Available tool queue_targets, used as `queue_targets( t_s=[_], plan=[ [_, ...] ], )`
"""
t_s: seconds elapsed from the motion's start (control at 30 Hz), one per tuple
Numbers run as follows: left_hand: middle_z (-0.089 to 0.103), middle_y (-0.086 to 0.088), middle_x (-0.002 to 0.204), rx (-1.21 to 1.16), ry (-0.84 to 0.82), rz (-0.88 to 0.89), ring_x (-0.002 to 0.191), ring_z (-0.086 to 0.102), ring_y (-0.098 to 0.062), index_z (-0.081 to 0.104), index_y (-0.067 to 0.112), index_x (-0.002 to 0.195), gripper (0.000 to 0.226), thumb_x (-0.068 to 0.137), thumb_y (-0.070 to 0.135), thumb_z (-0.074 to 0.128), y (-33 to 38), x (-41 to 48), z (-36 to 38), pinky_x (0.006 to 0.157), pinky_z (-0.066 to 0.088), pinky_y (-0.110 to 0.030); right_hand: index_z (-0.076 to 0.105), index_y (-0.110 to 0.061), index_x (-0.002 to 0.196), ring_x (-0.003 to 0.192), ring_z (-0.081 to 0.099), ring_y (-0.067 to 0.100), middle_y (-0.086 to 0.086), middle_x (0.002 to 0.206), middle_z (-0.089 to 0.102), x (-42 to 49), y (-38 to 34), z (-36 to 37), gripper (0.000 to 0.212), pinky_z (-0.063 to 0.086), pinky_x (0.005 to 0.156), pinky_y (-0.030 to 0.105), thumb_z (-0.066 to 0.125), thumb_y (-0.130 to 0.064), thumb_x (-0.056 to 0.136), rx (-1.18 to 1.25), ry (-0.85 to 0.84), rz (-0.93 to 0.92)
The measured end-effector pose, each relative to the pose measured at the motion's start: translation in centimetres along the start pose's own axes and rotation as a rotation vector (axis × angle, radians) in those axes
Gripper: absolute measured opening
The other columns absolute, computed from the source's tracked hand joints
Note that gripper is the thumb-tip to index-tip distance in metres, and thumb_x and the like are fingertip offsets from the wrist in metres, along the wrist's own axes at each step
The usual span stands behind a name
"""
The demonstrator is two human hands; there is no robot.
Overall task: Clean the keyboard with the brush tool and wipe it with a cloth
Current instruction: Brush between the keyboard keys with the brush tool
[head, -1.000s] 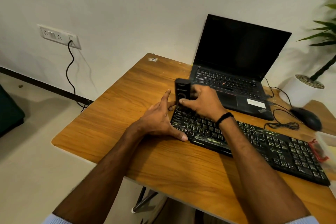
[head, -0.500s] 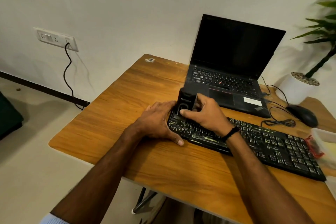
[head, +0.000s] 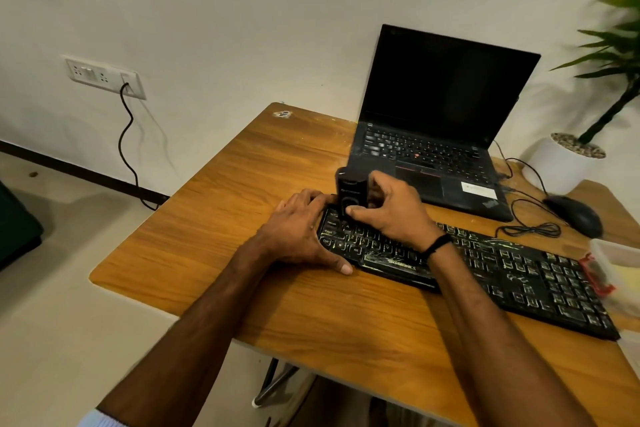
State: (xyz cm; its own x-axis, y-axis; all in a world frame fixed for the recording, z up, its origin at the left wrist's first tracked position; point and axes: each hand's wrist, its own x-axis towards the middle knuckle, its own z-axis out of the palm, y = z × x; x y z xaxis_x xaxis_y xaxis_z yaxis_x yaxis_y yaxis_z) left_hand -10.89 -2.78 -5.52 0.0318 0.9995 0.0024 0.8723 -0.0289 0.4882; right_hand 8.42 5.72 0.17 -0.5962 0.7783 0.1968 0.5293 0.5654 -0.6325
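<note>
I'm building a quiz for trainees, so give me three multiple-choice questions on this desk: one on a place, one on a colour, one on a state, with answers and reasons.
1. Where on the keyboard is the brush tool?
A) right end B) middle C) left end
2. What colour is the plant pot?
A) white B) red C) black
3. How is the laptop?
A) shut B) open, screen dark C) open, screen lit
Answers: 1 C, the right hand holds it over the leftmost keys; 2 A, its wall is white; 3 B, the lid stands up and the screen is black.
</note>
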Motion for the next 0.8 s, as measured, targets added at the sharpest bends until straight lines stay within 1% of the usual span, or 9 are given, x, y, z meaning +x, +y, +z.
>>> queue_targets(
  t_s=[0.1, 0.17, 0.27, 0.4, 0.53, 0.57, 0.67, 0.7, 0.8],
  plan=[
    [0.031, 0.007, 0.151, 0.004, 0.008, 0.004, 0.138, 0.032, -0.017, 0.025, 0.033, 0.153, 0.132, 0.045, 0.093, 0.074, -0.2, 0.0, 0.1, 0.122, 0.025, -0.051, 0.061, -0.021, 0.107, 0.098, 0.065, -0.002, -0.012, 0.106, 0.069, 0.4, 0.5, 0.6, 0.039, 0.058, 0.084, 0.027, 0.083, -0.026, 0.075, 0.113, -0.032, 0.002],
    [0.030, 0.007, 0.151, -0.017, 0.003, 0.013, 0.139, 0.031, -0.016, 0.026, 0.039, 0.151, 0.127, 0.047, 0.089, 0.077, -0.2, 0.0, 0.0, 0.123, 0.023, -0.049, 0.061, -0.023, 0.115, 0.102, 0.063, -0.001, -0.012, 0.114, 0.068, 0.4, 1.3, -1.2, 0.047, 0.054, 0.088, 0.023, 0.083, -0.029, 0.074, 0.055, 0.001, 0.045],
    [0.030, 0.007, 0.150, -0.037, -0.009, 0.016, 0.139, 0.031, -0.017, 0.026, 0.042, 0.150, 0.126, 0.045, 0.091, 0.075, -0.2, 0.1, 0.0, 0.122, 0.022, -0.050, 0.060, -0.024, 0.119, 0.102, 0.060, 0.002, -0.015, 0.111, 0.064, -0.1, 1.6, -2.9, 0.050, 0.043, 0.077, 0.009, 0.083, -0.028, 0.075, -0.053, 0.052, 0.088],
    [0.032, 0.006, 0.151, 0.004, 0.003, 0.010, 0.139, 0.032, -0.017, 0.024, 0.034, 0.153, 0.133, 0.044, 0.094, 0.072, -0.2, 0.2, 0.2, 0.122, 0.025, -0.050, 0.060, -0.029, 0.104, 0.090, 0.068, -0.003, -0.017, 0.092, 0.070, -0.6, 0.2, -0.1, 0.040, 0.051, 0.070, 0.011, 0.083, -0.014, 0.074, 0.219, -0.140, 0.072],
    [0.031, 0.007, 0.152, -0.012, -0.001, 0.013, 0.140, 0.031, -0.017, 0.024, 0.040, 0.152, 0.133, 0.040, 0.098, 0.067, -0.4, 0.4, 0.1, 0.122, 0.025, -0.051, 0.059, -0.023, 0.109, 0.090, 0.061, 0.001, -0.015, 0.101, 0.065, 0.3, -0.5, -0.2, 0.038, 0.047, 0.064, 0.008, 0.080, -0.027, 0.078, 0.021, 0.126, 0.080],
    [0.031, 0.008, 0.152, -0.015, -0.002, 0.010, 0.140, 0.032, -0.017, 0.024, 0.040, 0.152, 0.134, 0.038, 0.099, 0.064, -0.4, 0.3, 0.2, 0.122, 0.025, -0.051, 0.059, -0.022, 0.112, 0.088, 0.062, 0.000, -0.015, 0.101, 0.065, 0.2, -0.5, -0.2, 0.040, 0.048, 0.063, 0.009, 0.080, -0.027, 0.078, 0.024, 0.120, 0.082],
    [0.034, 0.006, 0.151, 0.002, 0.007, 0.005, 0.138, 0.034, -0.017, 0.027, 0.032, 0.152, 0.138, 0.038, 0.100, 0.064, -0.5, 0.3, 0.3, 0.120, 0.027, -0.050, 0.057, -0.022, 0.121, 0.089, 0.070, 0.003, -0.008, 0.098, 0.073, -0.7, -0.8, 1.1, 0.052, 0.060, 0.075, 0.025, 0.082, -0.020, 0.076, 0.246, -0.139, 0.068],
    [0.035, 0.005, 0.151, 0.004, 0.013, 0.008, 0.138, 0.034, -0.017, 0.027, 0.031, 0.152, 0.138, 0.039, 0.099, 0.065, -0.5, 0.3, 0.3, 0.120, 0.028, -0.050, 0.057, -0.023, 0.122, 0.092, 0.071, 0.005, -0.007, 0.100, 0.074, -0.8, -1.0, 1.6, 0.052, 0.059, 0.075, 0.025, 0.082, -0.021, 0.076, 0.254, -0.143, 0.047],
    [0.034, 0.006, 0.153, 0.003, 0.016, 0.005, 0.139, 0.033, -0.018, 0.024, 0.032, 0.153, 0.138, 0.041, 0.098, 0.067, -0.4, 0.3, 0.3, 0.121, 0.027, -0.052, 0.058, -0.026, 0.113, 0.090, 0.067, 0.000, -0.010, 0.105, 0.070, 0.0, -1.1, 1.7, 0.043, 0.056, 0.069, 0.015, 0.081, -0.029, 0.077, 0.106, 0.071, 0.002]
  ],
)
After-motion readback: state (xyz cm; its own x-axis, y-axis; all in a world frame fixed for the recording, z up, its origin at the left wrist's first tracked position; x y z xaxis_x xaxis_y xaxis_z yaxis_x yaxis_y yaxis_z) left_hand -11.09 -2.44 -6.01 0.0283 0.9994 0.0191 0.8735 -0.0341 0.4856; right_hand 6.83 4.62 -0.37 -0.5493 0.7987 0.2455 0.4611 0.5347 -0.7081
